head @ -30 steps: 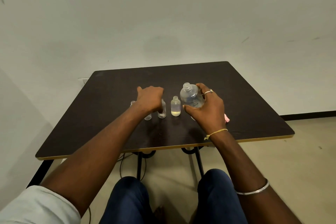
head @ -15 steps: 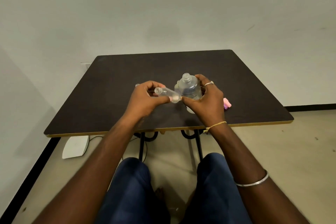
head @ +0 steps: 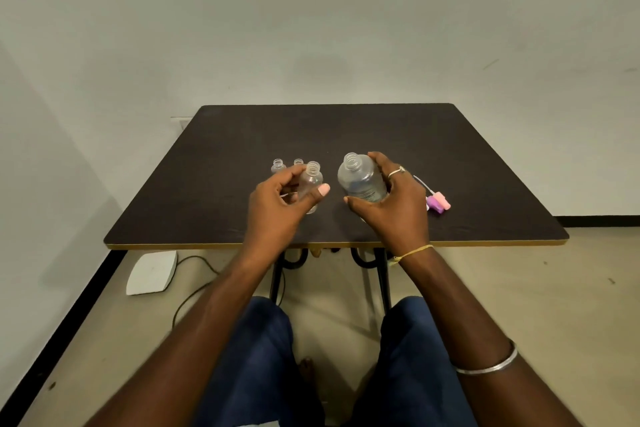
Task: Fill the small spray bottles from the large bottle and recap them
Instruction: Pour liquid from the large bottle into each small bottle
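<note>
Left hand: the left hand (head: 273, 208) has thumb and fingers curled round a small clear plastic bottle (head: 311, 180), which is upright, uncapped, and looks empty.
Right hand: the right hand (head: 398, 208) is wrapped round the body of a large clear plastic bottle (head: 360, 180), with the thumb in front and the fingers behind. Its mouth is open and it leans a little toward the small one.
Place: both bottles are over the middle of the dark brown table (head: 346, 128), toward its front edge and close beside each other but not touching. I cannot tell if they rest on the table.
Waiting bottles: two more small clear bottles (head: 278, 167) stand uncapped just behind the left hand.
Caps: pink and purple spray caps (head: 438, 203) lie toward the right edge, near the right hand.
Handling: thin plastic is probably light and a little soft, so a hard squeeze may push liquid out. The small mouth is narrow, so spilling is likely.
Where to hold: I would take the large bottle at mid-body and the small one low, leaving its neck free.
</note>
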